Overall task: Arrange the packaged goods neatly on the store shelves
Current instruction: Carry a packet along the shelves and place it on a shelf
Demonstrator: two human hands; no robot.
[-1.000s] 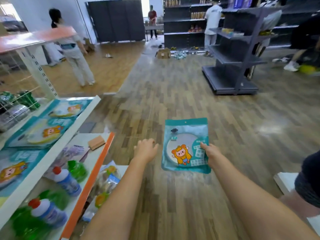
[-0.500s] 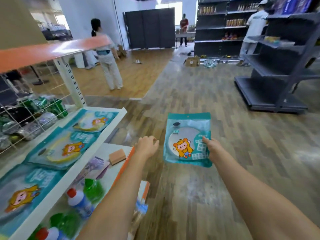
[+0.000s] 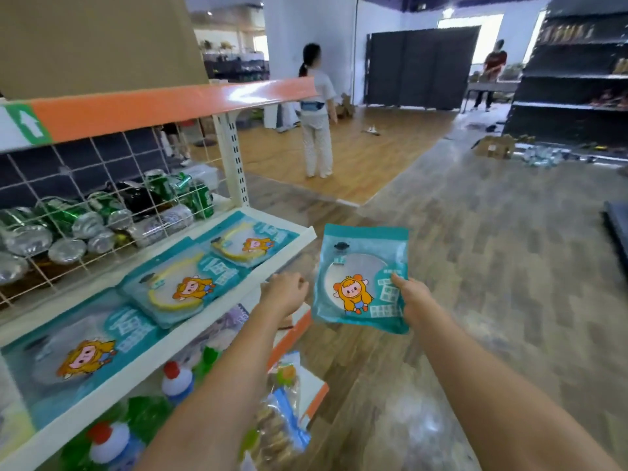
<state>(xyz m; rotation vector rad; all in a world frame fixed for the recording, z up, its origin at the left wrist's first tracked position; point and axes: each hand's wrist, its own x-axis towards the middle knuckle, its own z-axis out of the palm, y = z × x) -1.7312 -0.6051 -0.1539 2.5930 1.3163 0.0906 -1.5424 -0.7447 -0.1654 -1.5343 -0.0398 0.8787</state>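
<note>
Packets (image 3: 183, 287) are lying in a row along the shelf (image 3: 238, 302)'s front edge; her right hand (image 3: 413, 297) is pinching another packet (image 3: 360, 277) beyond its corner; left hand (image 3: 285, 294) is hovering loosely curled, holding nothing; that thin pinch risks dropping it.

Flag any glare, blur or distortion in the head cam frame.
Head view: wide-angle bending curves the orange shelf edge; backlit windows blow out; glare patches sit on the floor; the bottles low on the left are smeared soft. The teal packet gripped by the right hand stays fairly sharp; the left hand is slightly soft.
</note>
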